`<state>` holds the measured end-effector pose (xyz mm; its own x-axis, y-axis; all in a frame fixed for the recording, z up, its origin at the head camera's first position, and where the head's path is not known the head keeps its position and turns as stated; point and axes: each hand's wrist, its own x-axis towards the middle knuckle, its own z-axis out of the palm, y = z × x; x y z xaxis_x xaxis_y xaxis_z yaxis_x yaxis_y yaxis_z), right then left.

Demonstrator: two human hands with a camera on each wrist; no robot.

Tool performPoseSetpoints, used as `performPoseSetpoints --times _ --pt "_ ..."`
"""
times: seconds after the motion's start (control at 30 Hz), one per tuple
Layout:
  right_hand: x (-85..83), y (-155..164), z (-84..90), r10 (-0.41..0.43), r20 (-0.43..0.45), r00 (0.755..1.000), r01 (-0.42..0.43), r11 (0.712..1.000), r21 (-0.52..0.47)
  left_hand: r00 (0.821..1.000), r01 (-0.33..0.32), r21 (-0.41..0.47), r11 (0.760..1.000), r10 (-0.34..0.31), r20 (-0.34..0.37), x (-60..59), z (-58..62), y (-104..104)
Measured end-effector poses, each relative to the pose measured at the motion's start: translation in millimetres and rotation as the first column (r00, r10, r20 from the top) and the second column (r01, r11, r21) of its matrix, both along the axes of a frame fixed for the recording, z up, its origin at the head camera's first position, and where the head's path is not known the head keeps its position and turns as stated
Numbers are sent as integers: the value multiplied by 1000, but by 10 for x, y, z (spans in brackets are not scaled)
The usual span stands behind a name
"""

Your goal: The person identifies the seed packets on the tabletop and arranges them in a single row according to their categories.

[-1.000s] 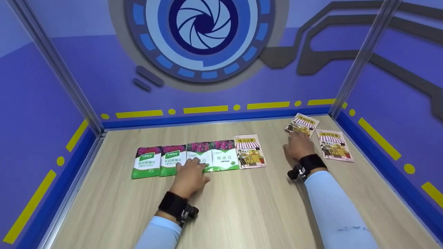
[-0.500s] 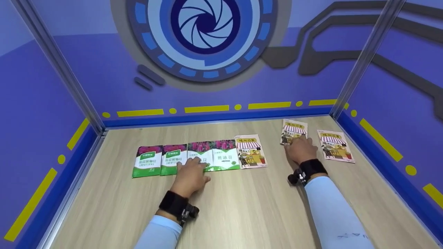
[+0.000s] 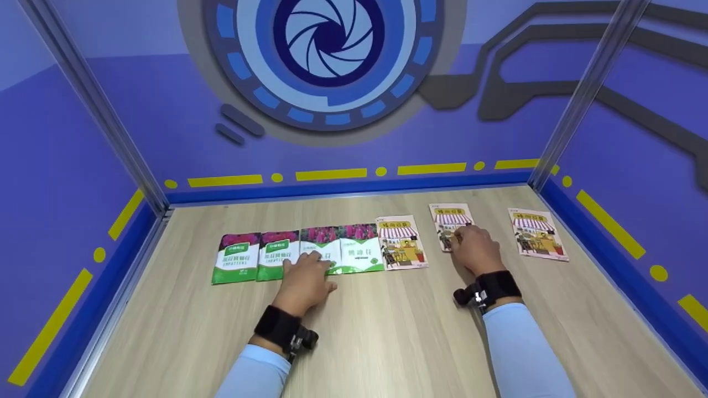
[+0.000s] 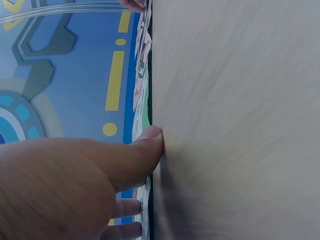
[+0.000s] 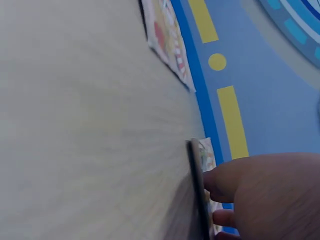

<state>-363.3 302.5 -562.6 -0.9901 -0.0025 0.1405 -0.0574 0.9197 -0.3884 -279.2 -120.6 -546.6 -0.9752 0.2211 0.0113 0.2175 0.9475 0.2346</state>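
Observation:
A row of green-and-white flower packets (image 3: 235,258) lies on the wooden table (image 3: 387,331), ending in a yellow shop-front packet (image 3: 401,242). My left hand (image 3: 303,273) rests flat on the row, its fingers on the third green packet (image 3: 321,240). In the left wrist view its thumb (image 4: 147,142) touches the table. My right hand (image 3: 471,247) presses its fingers on a second shop-front packet (image 3: 448,216), a short gap right of the row. In the right wrist view this packet (image 5: 197,185) shows edge-on beside the thumb (image 5: 220,180). A third shop-front packet (image 3: 537,233) lies apart at the right.
Blue walls with yellow dashes close the table in at the back (image 3: 332,174), left (image 3: 50,326) and right (image 3: 608,221). Metal posts (image 3: 581,94) stand in the back corners. Bare wood stretches in front of both hands.
My right hand has slid its shop-front packet from the back right corner leftward and nearer, turning it straight. The left hand and the row have stayed put.

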Motion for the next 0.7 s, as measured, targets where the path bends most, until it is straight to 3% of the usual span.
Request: performPoseSetpoints --times 0.3,0.7 --pt "78 -74 22 57 73 996 -60 998 33 1000 -5 13 1000 4 27 15 -4 -2" --pt "125 -134 92 155 68 986 -161 984 82 1000 -14 14 1000 14 22 8 -8 9"
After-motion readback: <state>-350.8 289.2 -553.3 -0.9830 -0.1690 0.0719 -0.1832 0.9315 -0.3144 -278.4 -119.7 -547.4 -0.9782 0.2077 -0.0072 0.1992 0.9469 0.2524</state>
